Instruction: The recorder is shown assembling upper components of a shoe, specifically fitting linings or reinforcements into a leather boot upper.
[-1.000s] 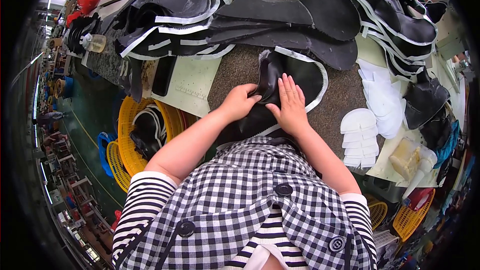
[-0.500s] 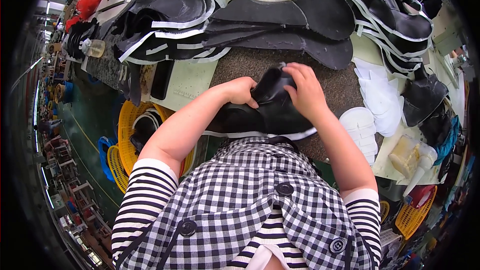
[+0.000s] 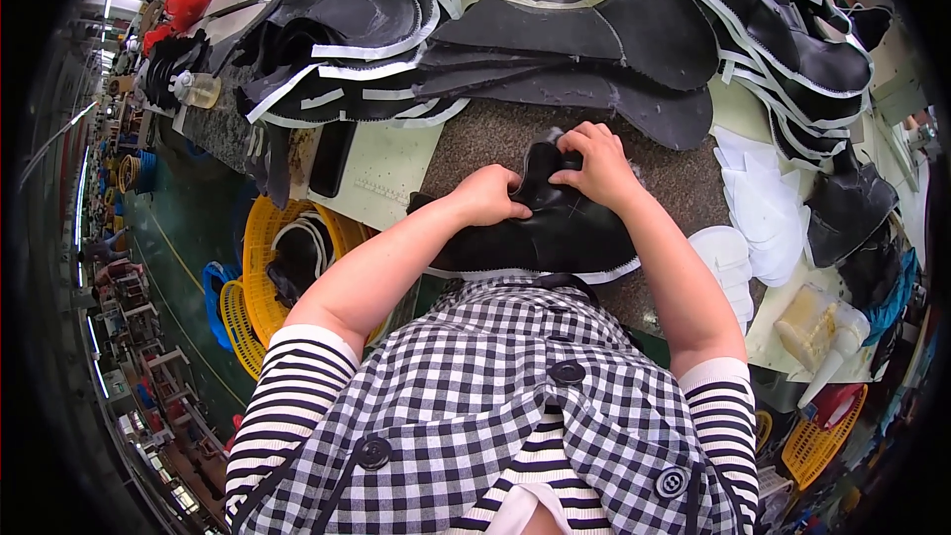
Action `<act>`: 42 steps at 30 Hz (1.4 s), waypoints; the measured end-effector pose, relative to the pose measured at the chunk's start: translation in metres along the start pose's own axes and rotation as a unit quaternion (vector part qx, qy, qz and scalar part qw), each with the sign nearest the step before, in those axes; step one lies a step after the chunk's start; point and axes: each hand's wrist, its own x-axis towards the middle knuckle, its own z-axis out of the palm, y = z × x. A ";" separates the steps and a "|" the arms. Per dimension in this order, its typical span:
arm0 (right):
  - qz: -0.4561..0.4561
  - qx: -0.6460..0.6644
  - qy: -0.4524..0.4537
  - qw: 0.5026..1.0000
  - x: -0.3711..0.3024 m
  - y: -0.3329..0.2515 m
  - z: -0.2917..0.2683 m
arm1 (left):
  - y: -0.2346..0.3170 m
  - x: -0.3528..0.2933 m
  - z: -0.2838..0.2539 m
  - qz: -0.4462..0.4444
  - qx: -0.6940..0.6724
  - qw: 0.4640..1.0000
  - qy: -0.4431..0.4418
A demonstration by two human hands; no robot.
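Observation:
A black leather shoe upper [image 3: 535, 241] with a white-taped lower edge lies on the brown speckled board [image 3: 466, 154], close against my apron. My left hand [image 3: 487, 195] is closed on the left side of its raised flap, thumb and fingers pinching. On the other side of the flap, my right hand [image 3: 596, 163] grips near its top, thumb toward the fold and fingers bent over the edge. Small greyish material sticks up at the tip of the flap. Part of the upper is hidden under my fingers.
Dark shoe pieces [image 3: 584, 45] are stacked at the back, with taped uppers [image 3: 347, 15] left and more uppers [image 3: 783, 40] right. White cut pieces [image 3: 758, 203] and a glue container [image 3: 807, 317] sit on the right. Yellow baskets [image 3: 260, 258] stand beside the table, lower left.
The raised flap has been folded and drawn together, narrower than before. My left hand has moved slightly right, my right hand's fingers have curled in, and the view has shifted a little.

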 end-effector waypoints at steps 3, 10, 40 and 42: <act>-0.061 0.026 0.027 0.997 -0.003 0.004 -0.005 | -0.004 0.001 0.005 -0.001 0.010 1.000 0.015; -0.071 -0.014 0.011 0.997 -0.023 -0.006 -0.011 | -0.004 -0.007 0.014 0.009 -0.015 0.996 0.086; -0.076 -0.012 0.186 0.979 -0.015 0.000 0.042 | -0.032 -0.059 0.094 0.189 0.255 0.904 0.286; -0.047 -0.088 0.224 0.970 -0.003 0.003 0.042 | -0.018 -0.049 0.076 0.198 0.249 0.901 0.295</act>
